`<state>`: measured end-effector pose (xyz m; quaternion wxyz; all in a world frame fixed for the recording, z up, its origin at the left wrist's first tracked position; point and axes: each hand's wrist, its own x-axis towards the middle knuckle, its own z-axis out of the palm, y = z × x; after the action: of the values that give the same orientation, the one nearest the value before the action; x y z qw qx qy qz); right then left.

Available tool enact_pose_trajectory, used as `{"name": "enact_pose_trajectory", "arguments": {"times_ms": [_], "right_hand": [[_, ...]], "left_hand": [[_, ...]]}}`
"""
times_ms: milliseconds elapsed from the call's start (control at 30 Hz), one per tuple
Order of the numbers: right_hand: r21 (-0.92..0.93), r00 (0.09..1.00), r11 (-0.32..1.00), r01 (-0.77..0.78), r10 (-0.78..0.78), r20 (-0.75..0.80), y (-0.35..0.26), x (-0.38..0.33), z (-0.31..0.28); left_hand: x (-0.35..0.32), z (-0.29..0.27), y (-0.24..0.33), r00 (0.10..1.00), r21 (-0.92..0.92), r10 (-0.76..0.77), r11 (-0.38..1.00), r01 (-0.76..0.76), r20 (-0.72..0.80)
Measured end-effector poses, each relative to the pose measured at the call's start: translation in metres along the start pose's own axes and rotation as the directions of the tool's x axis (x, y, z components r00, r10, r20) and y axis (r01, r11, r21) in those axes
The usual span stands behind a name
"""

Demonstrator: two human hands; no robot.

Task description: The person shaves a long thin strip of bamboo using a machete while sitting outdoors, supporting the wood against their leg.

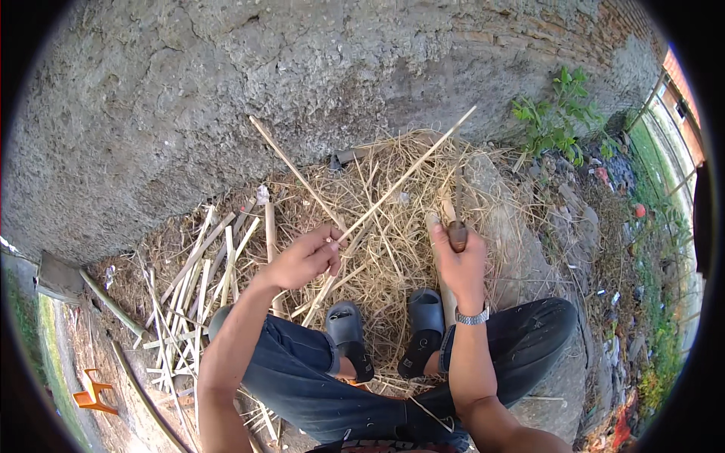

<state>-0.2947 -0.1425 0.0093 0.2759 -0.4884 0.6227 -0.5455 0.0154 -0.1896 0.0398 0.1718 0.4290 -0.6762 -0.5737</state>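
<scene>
My left hand (pixel 306 260) pinches a long, thin bamboo strip (pixel 411 167), which slants up to the right over the shavings. A second thin strip (pixel 293 167) runs from that hand toward the wall at upper left; I cannot tell whether the fingers hold it too. On the right, my right hand (pixel 464 264) is closed around the wooden handle of a knife (pixel 458 235). Its narrow, dark blade points away from me and is hard to make out. A bamboo pole (pixel 445 279) lies just left of that hand, partly hidden by it.
Bamboo shavings (pixel 393 257) cover the ground around my sandals (pixel 345 325). Split bamboo pieces (pixel 200 287) lie heaped on the left. A rough wall (pixel 332 83) rises in front, with a leafy plant (pixel 559 113) at its right. An orange plastic stool (pixel 94 394) is at far left.
</scene>
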Motion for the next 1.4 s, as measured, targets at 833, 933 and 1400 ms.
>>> {"name": "enact_pose_trajectory", "arguments": {"times_ms": [833, 933, 1400], "right_hand": [[-0.596, 0.725, 0.413, 0.689, -0.417, 0.549, -0.066, 0.078, 0.046], [-0.683, 0.930, 0.634, 0.363, -0.195, 0.313, -0.067, 0.124, 0.013], [-0.447, 0.838, 0.740, 0.502, -0.288, 0.464, -0.051, 0.076, 0.020]], "left_hand": [[-0.001, 0.023, 0.015, 0.835, 0.215, 0.266, 0.960, -0.182, -0.482], [-0.011, 0.035, 0.023, 0.898, 0.179, 0.244, 0.965, -0.189, -0.366], [0.001, 0.036, 0.030, 0.902, -0.009, 0.163, 0.983, -0.182, -0.400]]}}
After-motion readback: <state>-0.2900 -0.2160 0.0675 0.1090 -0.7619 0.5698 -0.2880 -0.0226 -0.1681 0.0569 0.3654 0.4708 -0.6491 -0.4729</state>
